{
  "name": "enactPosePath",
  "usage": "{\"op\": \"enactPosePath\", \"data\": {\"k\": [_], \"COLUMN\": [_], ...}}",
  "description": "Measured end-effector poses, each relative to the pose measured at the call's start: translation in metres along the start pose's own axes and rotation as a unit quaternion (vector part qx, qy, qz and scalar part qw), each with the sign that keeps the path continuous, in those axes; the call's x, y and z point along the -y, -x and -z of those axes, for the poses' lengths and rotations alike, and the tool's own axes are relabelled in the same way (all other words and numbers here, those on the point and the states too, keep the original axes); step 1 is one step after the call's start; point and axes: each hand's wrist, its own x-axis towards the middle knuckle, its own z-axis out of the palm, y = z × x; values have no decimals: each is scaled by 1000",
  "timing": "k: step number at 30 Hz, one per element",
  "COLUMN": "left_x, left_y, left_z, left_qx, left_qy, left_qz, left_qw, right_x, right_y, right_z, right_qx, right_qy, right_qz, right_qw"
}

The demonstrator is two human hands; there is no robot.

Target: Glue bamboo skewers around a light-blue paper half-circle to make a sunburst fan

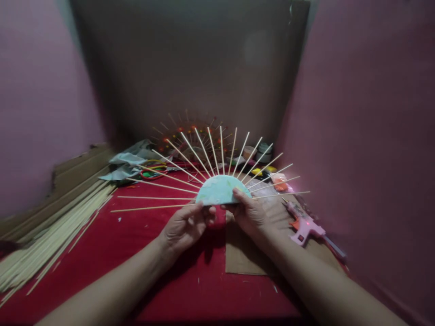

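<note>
Above the table I hold up a pale blue-green half-disc (pixel 222 186) with thin wooden sticks (pixel 195 158) fanning out from its curved edge. My left hand (pixel 190 222) pinches its lower left corner, close to the lowest stick. At the lower right, my right hand (pixel 247 209) grips the half-disc, thumb on the front face and fingers underneath. Both hands are closed on it. A pink glue gun (pixel 307 226) lies on cardboard to the right of my right forearm.
Loose wooden sticks (pixel 64 235) lie in a bundle at left beside cardboard strips (pixel 81 165). Scissors (pixel 152 171) and crumpled fabric (pixel 127 156) are behind. A fan-shaped piece with coloured beads (pixel 193 129) stands at the back. A cardboard sheet (pixel 246 253) covers the red table's (pixel 163 290) right side.
</note>
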Motion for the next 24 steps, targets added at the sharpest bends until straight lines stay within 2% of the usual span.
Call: {"op": "enactPosePath", "data": {"k": [4,8,14,18,24], "left_x": [4,4,2,2,1], "left_y": [1,0,1,2,-1], "left_z": [4,6,8,4,2], "left_qx": [72,90,140,132,75], "left_qy": [-49,-74,-97,-90,-104], "left_qz": [-15,-24,-31,-46,-33], "left_qw": [996,993,985,986,991], "right_x": [4,5,3,3,5], "right_y": [0,1,1,2,7], "right_z": [2,1,2,5,1], "right_qx": [-15,-23,30,73,103], "right_qy": [-30,-41,-1,31,54], "right_qz": [-33,-49,-27,-51,-58], "right_qw": [999,998,999,996,991]}}
